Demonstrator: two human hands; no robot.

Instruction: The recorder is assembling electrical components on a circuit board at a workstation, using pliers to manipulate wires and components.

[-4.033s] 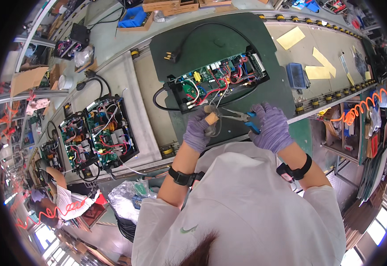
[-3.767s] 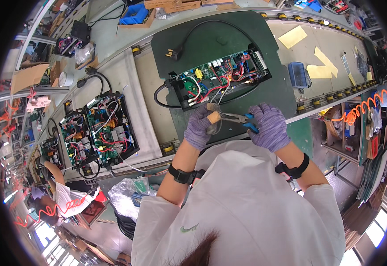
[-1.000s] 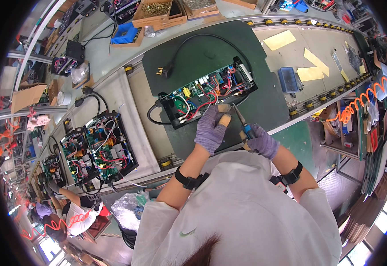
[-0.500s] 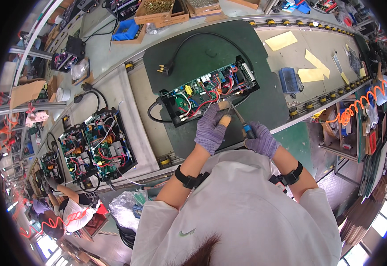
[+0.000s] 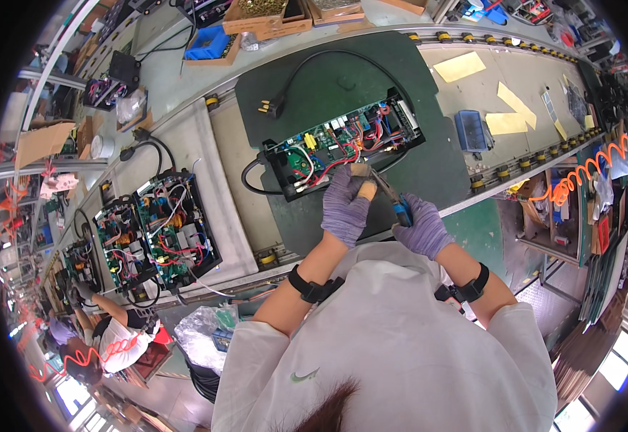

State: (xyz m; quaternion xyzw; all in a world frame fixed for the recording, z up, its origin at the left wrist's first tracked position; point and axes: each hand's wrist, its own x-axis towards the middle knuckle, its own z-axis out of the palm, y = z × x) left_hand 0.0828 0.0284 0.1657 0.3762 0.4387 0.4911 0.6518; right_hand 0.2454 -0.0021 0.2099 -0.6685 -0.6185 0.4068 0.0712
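A long black chassis with a green circuit board (image 5: 332,150) and red, blue and white wires lies on a dark green mat (image 5: 314,86). My left hand (image 5: 345,207), in a purple glove with tan-covered fingertips, is closed at the chassis's near edge. What it pinches, if anything, is too small to make out. In my right hand (image 5: 423,227), also gloved, is a pair of pliers (image 5: 394,198) with blue and black handles. The slim metal jaws point up and left, close to my left fingertips. Whether the jaws grip anything cannot be seen.
Two more wired chassis (image 5: 177,227) stand on a grey board to the left. A power cord with a plug (image 5: 273,108) curves over the mat. Right of it are a blue bin (image 5: 471,131) and yellow sheets (image 5: 512,122). A co-worker (image 5: 119,335) is at the lower left.
The pliers have swung slightly, and their jaws are nearer my left fingertips. Both hands have shifted only a little; the chassis stays in place on the mat.
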